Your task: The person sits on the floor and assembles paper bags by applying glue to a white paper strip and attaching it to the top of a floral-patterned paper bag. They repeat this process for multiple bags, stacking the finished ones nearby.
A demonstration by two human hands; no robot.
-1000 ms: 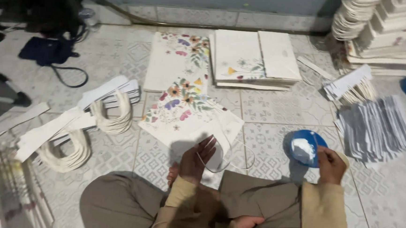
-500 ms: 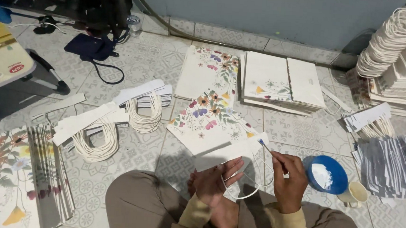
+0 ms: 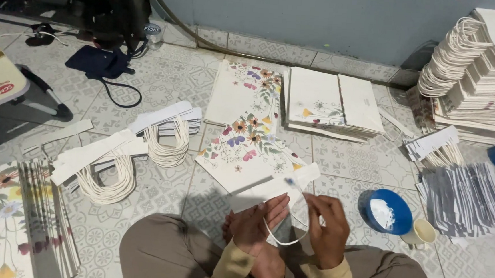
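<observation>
Risk first: the small brush (image 3: 294,186) is poised over the white card strip (image 3: 279,189), which lies across the floral paper bag (image 3: 245,150) on the tiled floor (image 3: 344,156). In my judgement, paste carried on the brush could drip or smear onto the printed face of that bag, since the strip only partly covers it. The blue bowl of white paste (image 3: 389,212) sits just beside the person's right knee, with a small cream cup (image 3: 419,232) touching or nearly touching it; a careless sweep of the arm could tip either one.

Right hand (image 3: 325,221): fingers pinched closed around the brush's thin handle, bristle end pointing up and left toward the strip.

Left hand (image 3: 256,225): partly curled, fingers loosely closed on the white cord handle (image 3: 284,238), whose loop hangs between the two hands. The grip looks light; the cord could slip.

Surroundings: bundles of cord handles with card strips (image 3: 167,140) lie to the left, flat bags (image 3: 330,101) ahead, and stacked finished bags (image 3: 480,73) at the far right.
</observation>
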